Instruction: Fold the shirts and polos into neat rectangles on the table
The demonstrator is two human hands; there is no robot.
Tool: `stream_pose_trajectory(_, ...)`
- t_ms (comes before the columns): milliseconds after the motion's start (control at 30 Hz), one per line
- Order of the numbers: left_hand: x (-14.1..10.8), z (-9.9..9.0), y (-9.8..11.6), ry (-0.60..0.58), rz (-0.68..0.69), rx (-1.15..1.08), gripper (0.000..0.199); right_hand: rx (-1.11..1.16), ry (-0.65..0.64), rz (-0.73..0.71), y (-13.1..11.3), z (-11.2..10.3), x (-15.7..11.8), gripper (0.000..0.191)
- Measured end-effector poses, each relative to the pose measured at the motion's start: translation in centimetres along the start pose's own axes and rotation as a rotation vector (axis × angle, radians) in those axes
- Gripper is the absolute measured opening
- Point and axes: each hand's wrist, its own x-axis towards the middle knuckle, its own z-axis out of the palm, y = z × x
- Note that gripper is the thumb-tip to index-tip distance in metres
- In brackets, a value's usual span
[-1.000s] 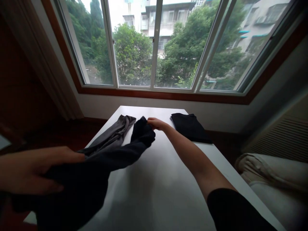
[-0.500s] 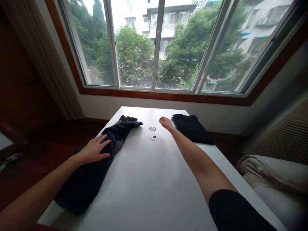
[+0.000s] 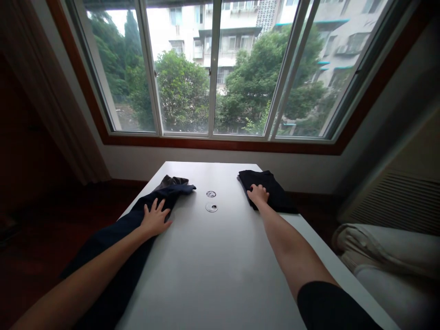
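A long navy garment (image 3: 118,238), perhaps trousers, lies along the left side of the white table (image 3: 213,275), its far end narrow and wrinkled, with a dark grey shiny patch beyond it. My left hand (image 3: 156,220) is flat over its upper part, fingers spread and holding nothing. At the far right, a black folded garment (image 3: 278,190) forms a neat flat pile. On the near left part of that pile rests my right hand (image 3: 259,195), fingers slightly bent and apart, with no cloth visibly pinched in them.
Two round cable-hole covers (image 3: 211,201) are set in the tabletop between the garments. A wide window (image 3: 211,91) is behind the table. To the right lie rolled pale bedding (image 3: 385,243) and a slatted panel (image 3: 395,197). A curtain (image 3: 68,128) hangs left.
My right hand has moved from beside the folded pile onto it, and its closed fingers have loosened. My left hand has slid farther up the navy garment. The camera view has shifted slightly.
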Motion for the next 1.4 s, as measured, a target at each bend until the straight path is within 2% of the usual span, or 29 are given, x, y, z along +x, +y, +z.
stream_pose_trajectory(133, 1.8, 1.3, 0.6, -0.004, -0.101, -0.024, 0.064, 0.292, 0.057, 0.090, 0.3, -1.4, 0.4, 0.032)
stream_pose_trajectory(267, 3.4, 2.0, -1.7, 0.007, -0.165, -0.063, 0.066, 0.425, 0.121, 0.089, -0.3, -3.8, 1.1, 0.041)
stream_pose_trajectory(333, 4.7, 1.9, -3.5, -0.003, -0.226, -0.107, 0.068, 0.512, 0.166, 0.004, -1.1, -4.8, 0.5, 0.042)
stream_pose_trajectory(433, 6.7, 1.5, -5.3, -0.019, -0.334, -0.190, 0.071, 0.760, 0.139, -0.289, -2.3, -6.4, -2.2, 0.037)
stream_pose_trajectory(500, 7.5, 1.0, -5.3, 0.003, -0.363, -0.193, 0.068, 0.889, -0.016, -0.495, -2.9, -7.8, -5.2, 0.036)
stream_pose_trajectory(600, 7.5, 0.7, -3.1, 0.174, -0.274, -0.093, 0.055, 0.916, -0.453, -0.770, -3.8, -10.8, -10.9, 0.036)
stream_pose_trajectory(667, 6.7, 0.8, -0.4, 0.264, -0.108, -0.085, 0.053, 0.852, -0.769, -0.951, -4.4, -12.7, -14.5, 0.037)
stream_pose_trajectory(700, 6.1, 0.9, 1.2, 0.249, 0.010, -0.131, 0.055, 0.795, -0.926, -1.064, -4.8, -13.5, -15.9, 0.037)
stream_pose_trajectory(733, 5.3, 1.1, 2.9, 0.187, 0.143, -0.203, 0.060, 0.721, -1.070, -1.160, -5.2, -14.0, -16.9, 0.038)
stream_pose_trajectory(767, 4.3, 1.3, 4.7, 0.091, 0.280, -0.285, 0.066, 0.666, -1.142, -1.210, -5.6, -14.2, -17.5, 0.039)
stream_pose_trajectory(800, 3.2, 1.5, 6.4, -0.005, 0.396, -0.358, 0.073, 0.628, -1.143, -1.220, -5.9, -14.1, -17.6, 0.038)
stream_pose_trajectory(833, 1.9, 1.5, 8.1, -0.079, 0.471, -0.405, 0.080, 0.609, -1.076, -1.181, -6.1, -13.6, -17.2, 0.038)
stream_pose_trajectory(867, 0.3, 1.4, 9.6, -0.112, 0.507, -0.434, 0.084, 0.603, -0.949, -1.099, -6.2, -12.9, -16.4, 0.037)
stream_pose_trajectory(967, -5.0, 0.1, 12.9, -0.157, 0.517, -0.520, 0.080, 0.502, -0.546, -0.740, -5.9, -9.6, -13.1, 0.034)
stream_pose_trajectory(1033, -8.6, -1.1, 14.0, -0.224, 0.531, -0.602, 0.081, 0.354, -0.422, -0.531, -5.7, -7.3, -11.6, 0.043)
stream_pose_trajectory(1100, -11.9, -1.9, 14.6, -0.312, 0.591, -0.650, 0.085, 0.181, -0.407, -0.435, -6.0, -5.3, -11.2, 0.062)
stream_pose_trajectory(1167, -14.4, -2.4, 15.0, -0.418, 0.709, -0.595, 0.068, 0.041, -0.462, -0.437, -7.0, -3.7, -11.8, 0.070)
stream_pose_trajectory(1267, -16.4, -3.6, 15.0, -0.557, 0.969, -0.523, 0.022, -0.025, -0.605, -0.490, -9.3, -2.2, -13.1, 0.047)
stream_pose_trajectory(1333, -16.9, -5.7, 13.8, -0.615, 1.123, -0.574, 0.017, -0.002, -0.717, -0.505, -10.8, -1.9, -13.3, 0.028)
stream_pose_trajectory(1400, -17.5, -8.4, 11.1, -0.623, 1.188, -0.636, 0.021, 0.037, -0.811, -0.500, -12.2, -1.9, -13.0, 0.020)
